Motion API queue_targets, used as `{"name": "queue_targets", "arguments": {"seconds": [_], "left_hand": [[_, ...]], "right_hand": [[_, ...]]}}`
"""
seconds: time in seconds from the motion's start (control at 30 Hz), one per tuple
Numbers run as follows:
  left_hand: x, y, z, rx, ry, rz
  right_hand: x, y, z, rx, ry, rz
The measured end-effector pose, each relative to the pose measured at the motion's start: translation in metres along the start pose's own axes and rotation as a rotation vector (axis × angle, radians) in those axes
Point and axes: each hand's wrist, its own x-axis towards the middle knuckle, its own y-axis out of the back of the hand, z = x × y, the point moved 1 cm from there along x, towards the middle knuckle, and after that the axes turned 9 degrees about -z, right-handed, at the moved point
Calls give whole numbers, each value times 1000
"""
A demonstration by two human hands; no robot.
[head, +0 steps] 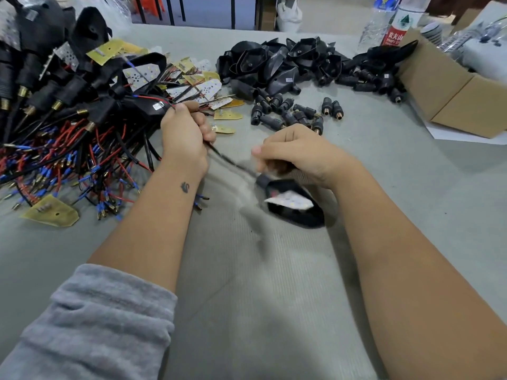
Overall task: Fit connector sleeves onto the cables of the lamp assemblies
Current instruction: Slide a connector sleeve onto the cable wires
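Note:
My left hand (184,135) grips a black cable (229,160) that runs down and right to a black lamp housing (295,204) with a white LED board inside. My right hand (297,154) is curled over the housing's neck, where the cable enters; what its fingers hold is blurred by motion. Several loose black connector sleeves (290,112) with brass ends lie just beyond my right hand. A pile of finished assemblies (63,119) with red, black and blue-tipped wires lies at the left.
A heap of empty black housings (301,64) sits at the back centre. Yellow and white LED boards (192,83) are scattered between the piles. A cardboard box (450,91) stands at the right, plastic bottles (389,23) behind it. The grey table (247,297) stretches toward me.

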Motion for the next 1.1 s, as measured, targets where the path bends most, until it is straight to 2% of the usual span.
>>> {"name": "queue_targets", "arguments": {"seconds": [0.13,0.27,0.33,0.43,0.5,0.6,0.7,0.93,1.1], "left_hand": [[-7,-9,-3,322,-10,-55],[-13,-13,-6,527,-70,-128],[-14,-13,-9,603,-89,-208],[-15,-16,-16,710,-120,-304],[-15,-17,-21,809,-171,-345],[-15,-17,-24,922,-228,-376],[-17,-17,-23,898,-254,-382],[-20,-15,-21,880,-258,-422],[-23,-16,-22,780,-189,-439]], "right_hand": [[5,0,4,-15,17,259],[14,10,15,-196,-37,603],[15,14,19,-243,-56,680],[17,14,20,-315,-25,647],[21,13,22,-505,-21,577],[27,11,28,-806,-139,409],[28,9,32,-911,-201,364],[24,8,23,-792,-100,584],[18,8,14,-171,92,779]]}}
